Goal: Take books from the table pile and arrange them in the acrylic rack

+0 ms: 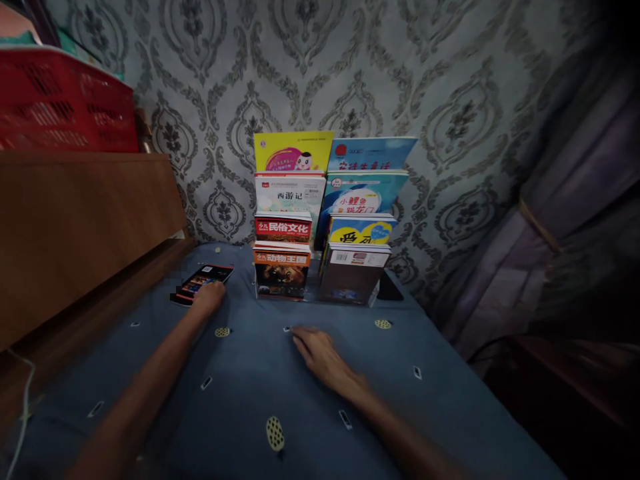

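Observation:
At the left, a dark book with a small white barcode patch lies on the blue patterned cloth. My left hand is closed at the book's near right side, its fingertips partly hidden. My right hand rests low over the cloth in the middle, fingers loosely stretched out and nothing in it. Beyond it stands a clear stepped rack with two columns of books. The front left book has an orange band and a lion; the front right book is dark with a barcode.
Left of the cloth is a brown wooden cabinet with a red plastic basket on top. A dark flat object lies just right of the rack. Patterned wallpaper rises behind, and a tied curtain hangs at right.

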A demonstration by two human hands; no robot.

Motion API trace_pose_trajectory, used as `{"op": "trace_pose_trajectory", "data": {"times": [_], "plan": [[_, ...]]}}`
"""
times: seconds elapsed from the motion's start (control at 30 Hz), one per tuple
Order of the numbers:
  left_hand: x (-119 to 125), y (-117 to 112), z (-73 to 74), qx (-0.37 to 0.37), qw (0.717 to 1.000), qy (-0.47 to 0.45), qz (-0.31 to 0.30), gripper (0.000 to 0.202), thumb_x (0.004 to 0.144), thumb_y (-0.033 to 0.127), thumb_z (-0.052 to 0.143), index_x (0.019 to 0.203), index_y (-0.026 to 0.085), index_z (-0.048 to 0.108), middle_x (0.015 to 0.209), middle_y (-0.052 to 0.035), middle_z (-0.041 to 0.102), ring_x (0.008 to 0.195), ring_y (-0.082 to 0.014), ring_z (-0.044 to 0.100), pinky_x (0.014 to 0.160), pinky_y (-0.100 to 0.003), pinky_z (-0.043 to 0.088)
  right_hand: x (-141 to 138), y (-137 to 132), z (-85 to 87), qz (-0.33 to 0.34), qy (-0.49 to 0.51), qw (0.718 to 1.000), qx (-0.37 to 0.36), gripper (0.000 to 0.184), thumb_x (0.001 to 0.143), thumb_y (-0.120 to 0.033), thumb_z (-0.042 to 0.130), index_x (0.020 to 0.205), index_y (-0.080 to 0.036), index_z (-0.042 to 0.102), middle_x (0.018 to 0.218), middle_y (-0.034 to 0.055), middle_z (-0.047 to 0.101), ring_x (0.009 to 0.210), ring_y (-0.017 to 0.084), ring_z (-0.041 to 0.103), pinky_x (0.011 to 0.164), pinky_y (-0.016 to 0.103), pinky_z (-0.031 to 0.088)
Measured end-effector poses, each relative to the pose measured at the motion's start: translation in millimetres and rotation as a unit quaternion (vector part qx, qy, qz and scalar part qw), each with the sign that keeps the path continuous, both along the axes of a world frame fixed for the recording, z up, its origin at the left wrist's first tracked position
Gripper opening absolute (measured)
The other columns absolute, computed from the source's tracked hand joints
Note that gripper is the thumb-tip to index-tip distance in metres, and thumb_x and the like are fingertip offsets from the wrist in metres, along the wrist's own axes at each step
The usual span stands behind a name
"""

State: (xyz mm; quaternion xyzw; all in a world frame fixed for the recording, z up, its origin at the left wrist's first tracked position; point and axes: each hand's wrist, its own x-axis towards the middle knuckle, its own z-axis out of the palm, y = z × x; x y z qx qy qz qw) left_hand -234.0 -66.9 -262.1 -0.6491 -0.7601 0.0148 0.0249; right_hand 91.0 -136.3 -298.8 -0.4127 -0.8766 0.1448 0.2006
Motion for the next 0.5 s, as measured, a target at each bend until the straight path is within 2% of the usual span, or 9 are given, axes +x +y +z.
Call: {"op": "trace_pose_trajectory", "data": {"times": [0.07,0.17,0.27,0.37,0.43,0.5], "plan": [[5.3,-12.4,3.6,-0.040,0.998,0.031,-0.028,0.024,0.094,0.024,0.060,0.113,0.010,0.067,0.116,-0.0165,0.069,0.106,-0.0269,0.067,0.092,-0.045,0.054,4.7,-0.7,-16.4,0.034,0.031,0.999,0.025,0.032,0.100,-0.020,0.044,0.125,-0.018,0.065,0.122,0.0119,0.070,0.114,0.023,0.065,0.100,0.039,0.050],[22.5,-38.0,6.5,-0.087,0.991,0.058,-0.085,0.019,0.088,0.014,0.058,0.097,0.008,0.074,0.105,-0.0242,0.072,0.104,-0.0337,0.070,0.090,-0.043,0.054,8.7,1.1,-30.7,0.053,0.067,0.994,0.066,0.032,0.099,-0.021,0.045,0.125,-0.020,0.065,0.123,0.0117,0.070,0.116,0.024,0.065,0.103,0.046,0.051],[43.8,-64.5,10.1,-0.110,0.982,0.049,-0.149,0.024,0.090,0.023,0.056,0.104,0.014,0.074,0.106,-0.0195,0.074,0.104,-0.0311,0.071,0.089,-0.038,0.054,8.3,1.8,-34.7,0.058,0.092,0.991,0.077,0.033,0.100,-0.023,0.044,0.127,-0.021,0.064,0.123,0.0113,0.071,0.115,0.024,0.066,0.104,0.048,0.051],[49.3,-80.0,13.6,-0.071,0.974,-0.019,-0.216,0.034,0.099,0.033,0.043,0.120,0.022,0.067,0.112,-0.0107,0.074,0.105,-0.0255,0.071,0.090,-0.034,0.053,6.6,0.2,-33.3,0.058,0.102,0.990,0.078,0.034,0.101,-0.025,0.042,0.128,-0.022,0.064,0.123,0.0115,0.071,0.116,0.025,0.065,0.104,0.049,0.052],[37.9,-82.5,10.2,-0.036,0.981,-0.044,-0.186,0.038,0.101,0.034,0.037,0.126,0.024,0.063,0.118,-0.0099,0.072,0.107,-0.0257,0.070,0.090,-0.036,0.053,6.3,-1.3,-32.4,0.058,0.101,0.990,0.076,0.034,0.101,-0.025,0.042,0.128,-0.022,0.064,0.123,0.0113,0.071,0.116,0.025,0.065,0.105,0.049,0.051],[17.7,-81.3,-1.2,-0.015,0.992,-0.033,-0.119,0.042,0.100,0.034,0.037,0.134,0.019,0.058,0.130,-0.0143,0.066,0.116,-0.0293,0.066,0.094,-0.040,0.053,6.5,-2.4,-32.1,0.063,0.096,0.991,0.070,0.034,0.101,-0.026,0.042,0.128,-0.021,0.064,0.124,0.0116,0.070,0.116,0.025,0.065,0.106,0.049,0.050]]}}
